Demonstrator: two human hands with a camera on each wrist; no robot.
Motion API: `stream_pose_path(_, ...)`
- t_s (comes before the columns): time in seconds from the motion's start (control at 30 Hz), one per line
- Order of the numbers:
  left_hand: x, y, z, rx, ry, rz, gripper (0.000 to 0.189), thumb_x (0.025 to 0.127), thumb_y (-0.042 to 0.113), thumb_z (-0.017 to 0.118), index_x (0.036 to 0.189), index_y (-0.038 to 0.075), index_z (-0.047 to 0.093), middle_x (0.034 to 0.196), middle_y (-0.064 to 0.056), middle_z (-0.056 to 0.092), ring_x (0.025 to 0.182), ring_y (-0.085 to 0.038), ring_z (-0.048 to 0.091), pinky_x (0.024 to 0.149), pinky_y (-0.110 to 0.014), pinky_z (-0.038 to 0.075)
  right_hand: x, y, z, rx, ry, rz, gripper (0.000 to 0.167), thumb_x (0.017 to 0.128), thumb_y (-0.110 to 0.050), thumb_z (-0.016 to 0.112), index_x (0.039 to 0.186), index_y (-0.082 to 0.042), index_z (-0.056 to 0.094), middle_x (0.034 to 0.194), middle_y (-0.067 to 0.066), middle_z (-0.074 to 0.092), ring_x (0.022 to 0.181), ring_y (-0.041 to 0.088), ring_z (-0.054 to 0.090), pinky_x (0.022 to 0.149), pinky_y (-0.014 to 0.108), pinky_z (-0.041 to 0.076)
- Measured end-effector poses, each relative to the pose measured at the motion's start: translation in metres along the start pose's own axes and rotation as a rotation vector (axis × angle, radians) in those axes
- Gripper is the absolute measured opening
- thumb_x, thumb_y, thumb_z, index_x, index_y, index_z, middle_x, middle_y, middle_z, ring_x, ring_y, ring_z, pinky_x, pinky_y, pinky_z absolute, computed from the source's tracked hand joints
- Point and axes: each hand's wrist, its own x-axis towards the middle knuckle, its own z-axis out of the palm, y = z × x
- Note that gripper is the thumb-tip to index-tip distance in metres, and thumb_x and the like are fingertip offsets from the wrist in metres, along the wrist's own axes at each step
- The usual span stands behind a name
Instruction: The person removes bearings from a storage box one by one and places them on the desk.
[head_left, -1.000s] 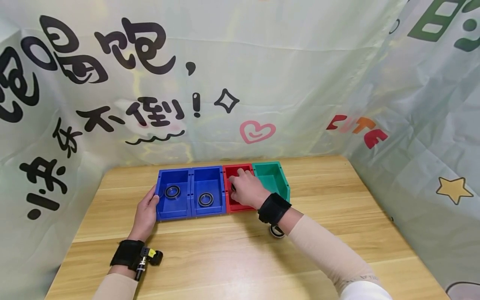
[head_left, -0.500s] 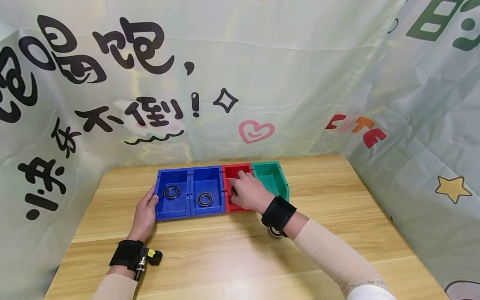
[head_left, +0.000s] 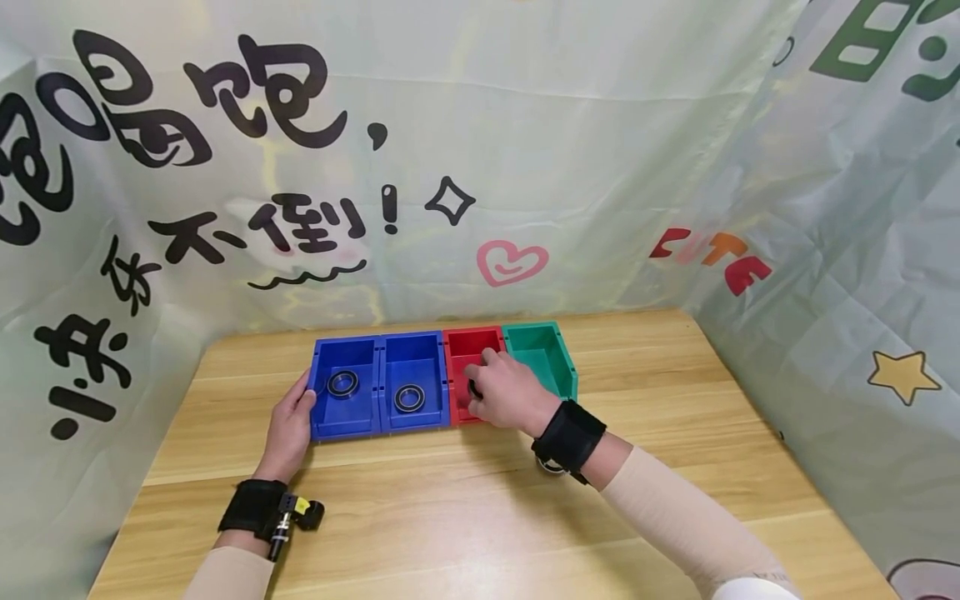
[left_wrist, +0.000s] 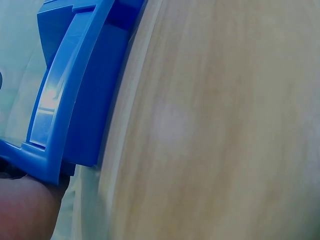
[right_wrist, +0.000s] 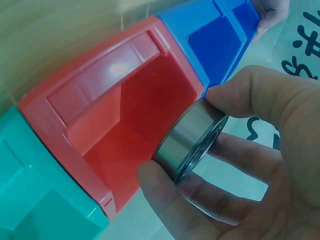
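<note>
My right hand [head_left: 517, 392] pinches a metal ball bearing [right_wrist: 185, 142] between thumb and fingertips. In the right wrist view the bearing is tilted at the opening of the red bin [right_wrist: 95, 82], whose visible floor is bare. My left hand [head_left: 288, 425] holds the outer left side of the leftmost blue bin [head_left: 360, 421]; its thumb shows at that bin's corner in the left wrist view. One bearing [head_left: 342, 372] lies in this bin. Another bearing [head_left: 409, 387] lies in the second blue bin [head_left: 412, 346].
A green bin [head_left: 536, 337] joins the red one on its right; the bins form one row on the wooden table [head_left: 420, 517]. A further bearing [head_left: 551, 468] lies on the table, partly hidden by my right wrist strap. A printed cloth [head_left: 600, 150] hangs behind and beside the table.
My right hand has moved slightly right and toward me over the red bin with the bearing in its fingers. My left hand has stayed at the blue bin's side.
</note>
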Motion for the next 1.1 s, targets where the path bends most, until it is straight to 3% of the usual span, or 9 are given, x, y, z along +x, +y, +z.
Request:
stream_pose_path(0.5, -0.001, 0.001, -0.001, 0.01, -0.006, 0.012, 0.051, 0.106, 0.029, 0.029, 0.154, 0.016, 0.017, 0.157, -0.007, 0.02, 0.144, -0.029, 0.014, 0.116, -0.051, 0.015, -0.016, -0.004, 0.002, 0.006, 0.025, -0.046, 0.025, 0.077, -0.026, 0.075, 0.099, -0.015, 0.069, 0.084, 0.001, 0.049, 0.074, 0.014, 0.046, 0.054, 0.023, 0.043)
stream_pose_path(0.77, 0.0, -0.002, -0.001, 0.016, -0.005, 0.007, 0.051, 0.106, 0.029, 0.028, 0.154, 0.015, 0.017, 0.157, -0.008, 0.02, 0.144, -0.03, 0.014, 0.116, -0.051, 0.015, -0.026, -0.006, 0.007, -0.002, 0.048, -0.098, 0.017, 0.076, -0.022, 0.071, 0.092, -0.016, 0.068, 0.081, 0.0, 0.048, 0.068, 0.013, 0.045, 0.05, 0.022, 0.04)
stream_pose_path(1.1, 0.0, -0.004, -0.001, 0.037, -0.006, 0.021, 0.052, 0.106, 0.03, 0.027, 0.154, 0.011, 0.016, 0.157, -0.01, 0.019, 0.144, -0.032, 0.014, 0.115, -0.052, 0.014, -0.033, -0.01, 0.01, -0.007, 0.03, -0.095, 0.023, 0.075, -0.023, 0.073, 0.096, -0.016, 0.068, 0.082, 0.0, 0.05, 0.071, 0.013, 0.046, 0.05, 0.02, 0.041)
